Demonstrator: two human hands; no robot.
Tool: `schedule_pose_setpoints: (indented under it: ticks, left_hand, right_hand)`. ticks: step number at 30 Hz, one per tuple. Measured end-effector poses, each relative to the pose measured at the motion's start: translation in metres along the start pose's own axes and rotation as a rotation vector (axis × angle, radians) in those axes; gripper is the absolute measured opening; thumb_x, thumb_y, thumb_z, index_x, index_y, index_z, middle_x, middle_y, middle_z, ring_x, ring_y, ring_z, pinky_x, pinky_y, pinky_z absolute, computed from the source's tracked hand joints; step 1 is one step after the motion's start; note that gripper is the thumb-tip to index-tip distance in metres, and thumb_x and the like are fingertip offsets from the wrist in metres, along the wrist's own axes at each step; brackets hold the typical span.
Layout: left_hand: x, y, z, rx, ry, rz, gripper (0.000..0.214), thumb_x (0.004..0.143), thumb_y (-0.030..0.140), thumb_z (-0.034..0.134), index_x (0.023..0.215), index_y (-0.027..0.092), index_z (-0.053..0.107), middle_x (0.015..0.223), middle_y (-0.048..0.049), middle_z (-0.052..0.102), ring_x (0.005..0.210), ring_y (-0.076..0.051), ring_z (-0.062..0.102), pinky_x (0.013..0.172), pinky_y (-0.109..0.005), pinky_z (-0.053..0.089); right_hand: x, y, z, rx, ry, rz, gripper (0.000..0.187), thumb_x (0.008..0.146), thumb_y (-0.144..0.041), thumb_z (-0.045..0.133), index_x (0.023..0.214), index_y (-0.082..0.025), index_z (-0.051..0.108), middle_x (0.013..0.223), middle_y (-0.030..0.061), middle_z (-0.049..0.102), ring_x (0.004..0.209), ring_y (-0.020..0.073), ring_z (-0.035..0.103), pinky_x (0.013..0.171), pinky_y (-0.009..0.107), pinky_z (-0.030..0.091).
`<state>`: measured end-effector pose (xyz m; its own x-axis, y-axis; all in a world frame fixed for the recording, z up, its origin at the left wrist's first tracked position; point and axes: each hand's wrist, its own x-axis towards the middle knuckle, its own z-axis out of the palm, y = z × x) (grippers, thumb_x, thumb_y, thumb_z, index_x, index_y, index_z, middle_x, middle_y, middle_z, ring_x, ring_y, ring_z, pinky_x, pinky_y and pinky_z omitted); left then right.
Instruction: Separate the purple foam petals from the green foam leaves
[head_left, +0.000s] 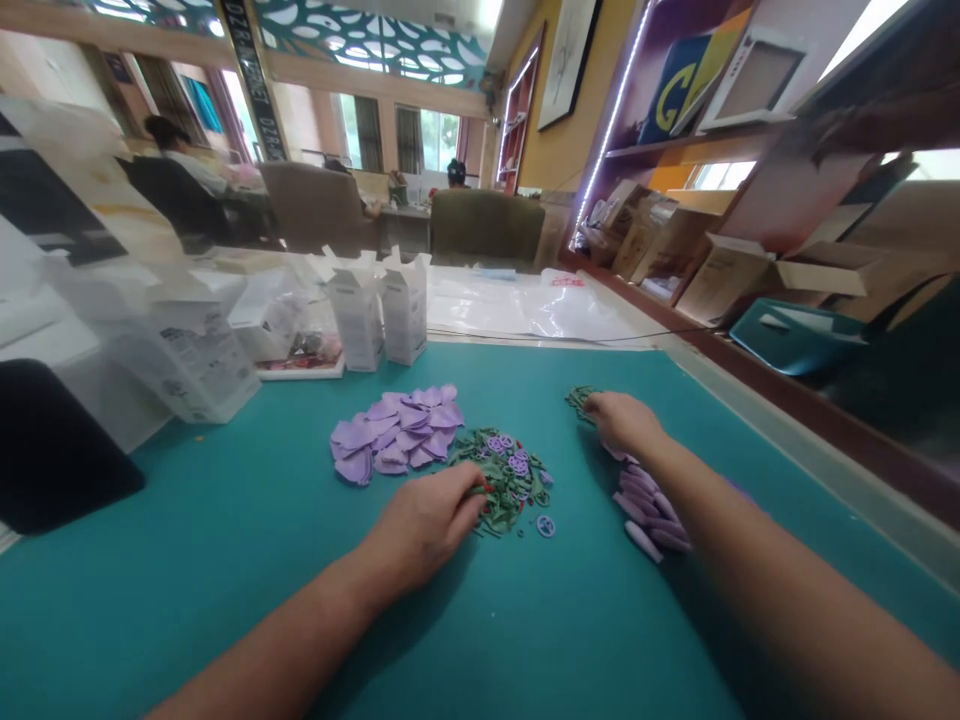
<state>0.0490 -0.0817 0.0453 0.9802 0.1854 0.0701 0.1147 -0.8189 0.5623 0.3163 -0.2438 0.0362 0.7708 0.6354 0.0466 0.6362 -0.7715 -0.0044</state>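
My left hand (424,520) rests on the teal mat (225,560), its fingers curled and pinching into the edge of a heap of small green, purple and red parts (510,475). My right hand (619,418) lies knuckles-up farther right, fingers closed over a small cluster of green pieces (579,398); what it grips is hidden. A pile of lilac petal-shaped pieces (401,435) lies behind the left hand. A row of long lilac pieces (646,505) lies beside and partly under my right forearm. A single round purple ring (546,525) sits apart from the heap.
Two open white cartons (382,310) stand at the mat's far edge, with clear plastic boxes (195,350) and a black object (52,445) on the left. Clear plastic sheeting (525,305) lies behind. Shelves with cardboard boxes (720,275) run along the right. People sit at desks far back.
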Motion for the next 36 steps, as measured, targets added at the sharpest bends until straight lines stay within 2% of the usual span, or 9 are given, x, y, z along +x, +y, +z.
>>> schedule_pose_setpoints:
  ticks: [5,15,24,30,36]
  left_hand:
    - [0.001,-0.002,-0.001,-0.003,0.013,0.008,0.016,0.091,0.026,0.043,0.087,0.018,0.055,0.082,-0.0039,0.063,0.073,-0.018,0.056,0.065,-0.027,0.038]
    - [0.001,-0.003,-0.001,-0.008,0.024,0.021,0.015,0.091,0.026,0.045,0.088,0.018,0.058,0.084,-0.0036,0.064,0.075,-0.018,0.057,0.067,-0.027,0.039]
    - [0.002,-0.004,-0.002,-0.088,0.033,0.004,0.016,0.092,0.027,0.043,0.092,0.018,0.057,0.081,-0.0024,0.063,0.073,-0.017,0.056,0.067,-0.027,0.039]
    - [0.001,-0.001,-0.006,-0.254,0.023,-0.053,0.018,0.091,0.027,0.040,0.092,0.018,0.056,0.073,-0.0002,0.059,0.071,-0.016,0.055,0.064,-0.026,0.042]
    - [0.004,-0.003,-0.004,-0.374,-0.003,-0.086,0.014,0.089,0.024,0.043,0.093,0.018,0.055,0.068,0.0022,0.054,0.064,-0.014,0.052,0.062,-0.025,0.042]
  right_hand:
    - [0.012,0.006,0.006,-0.064,-0.060,0.005,0.029,0.086,-0.011,0.047,0.096,-0.019,0.073,0.097,0.0126,0.072,0.090,0.0223,0.064,0.065,0.027,0.039]
    - [0.019,0.003,0.011,-0.117,-0.085,0.038,0.028,0.086,-0.012,0.048,0.097,-0.016,0.073,0.107,0.0168,0.070,0.098,0.0260,0.064,0.072,0.029,0.043]
    - [0.027,0.002,0.015,-0.081,-0.137,0.083,0.024,0.076,-0.011,0.054,0.090,-0.013,0.074,0.095,0.0182,0.072,0.088,0.0268,0.068,0.068,0.029,0.044]
    - [0.016,-0.011,0.009,0.058,-0.077,-0.003,0.015,0.074,-0.018,0.058,0.082,-0.015,0.071,0.095,0.0154,0.071,0.091,0.0275,0.065,0.070,0.030,0.043]
    - [-0.018,-0.047,0.001,0.408,-0.042,-0.198,0.017,0.081,-0.027,0.050,0.090,-0.019,0.061,0.082,0.0023,0.067,0.074,0.0155,0.062,0.067,0.025,0.047]
